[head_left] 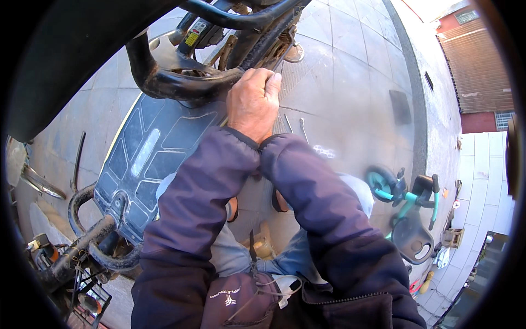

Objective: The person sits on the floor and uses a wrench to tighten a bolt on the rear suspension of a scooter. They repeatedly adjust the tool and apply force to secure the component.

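Head view: the bare hands (253, 107), close together, have curled fingers, but I cannot tell what they grasp. The curved, glossy black metal tube (192, 88) lies just left of the fingers; a slipping grip could scrape knuckles against it

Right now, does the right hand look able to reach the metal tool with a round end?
Probably yes: the tool lies on the paving right of the overlapping hands, and nothing visible blocks it, though depth is hard to judge.
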Demonstrator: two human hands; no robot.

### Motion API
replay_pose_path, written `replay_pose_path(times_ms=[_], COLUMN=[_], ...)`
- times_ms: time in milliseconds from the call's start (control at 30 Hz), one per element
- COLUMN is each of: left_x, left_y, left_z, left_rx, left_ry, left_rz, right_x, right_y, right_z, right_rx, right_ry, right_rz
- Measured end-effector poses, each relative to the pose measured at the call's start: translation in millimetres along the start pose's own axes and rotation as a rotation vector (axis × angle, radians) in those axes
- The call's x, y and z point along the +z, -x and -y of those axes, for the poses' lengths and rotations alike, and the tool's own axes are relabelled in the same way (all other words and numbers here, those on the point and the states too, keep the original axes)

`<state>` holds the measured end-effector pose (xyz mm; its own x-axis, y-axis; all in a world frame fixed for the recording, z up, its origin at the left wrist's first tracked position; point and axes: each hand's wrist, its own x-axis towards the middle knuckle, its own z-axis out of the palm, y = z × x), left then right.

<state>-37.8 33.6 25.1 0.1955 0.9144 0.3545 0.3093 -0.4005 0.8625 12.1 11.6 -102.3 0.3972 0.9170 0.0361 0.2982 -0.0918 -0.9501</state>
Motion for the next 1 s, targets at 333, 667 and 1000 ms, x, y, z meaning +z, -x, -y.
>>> replay_pose_path(times_ms=[333,667,1000], left_x=[-6.3,-4.6,-1.8], left_y=[1.9,1.0,1.2], left_z=[6.8,8.5,7.4], left_rx=[-0.007,-0.028,-0.048], left_ry=[-0.041,-0.027,0.004], left_rz=[-0.011,0.016,0.033], right_x=[-21.9,-36.1,-37.4], right_y=[7.7,7.0,1.9], right_z=[23.8,20.1,3.9], right_rx=[0.045,0.047,-0.006], right_ry=[0.219,0.227,0.372], right_rz=[-0.135,-0.157,-0.167])
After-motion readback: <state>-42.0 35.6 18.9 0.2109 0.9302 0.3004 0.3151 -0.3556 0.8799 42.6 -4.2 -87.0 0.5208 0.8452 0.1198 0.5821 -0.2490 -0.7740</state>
